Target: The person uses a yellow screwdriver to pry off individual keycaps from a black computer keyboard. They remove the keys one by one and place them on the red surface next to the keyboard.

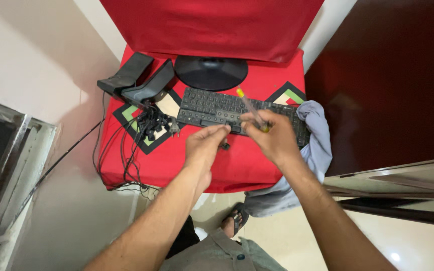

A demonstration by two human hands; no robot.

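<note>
A black keyboard (212, 106) lies across a small table draped in red cloth (257, 168). My right hand (271, 136) hovers over the keyboard's middle, gripping a thin clear tool with a yellow tip (247, 103) that slants up to the left. My left hand (204, 145) is at the keyboard's front edge, fingertips pinched together; something small and dark (224, 146) lies on the cloth just beside it. Whether the fingers hold a keycap I cannot tell.
A round black monitor base (211, 72) stands behind the keyboard. Two black speakers (137, 80) lie at the back left above a pile of loose keycaps and cables (149, 125). A grey cloth (317, 145) hangs off the right edge. My sandalled foot (234, 220) is below.
</note>
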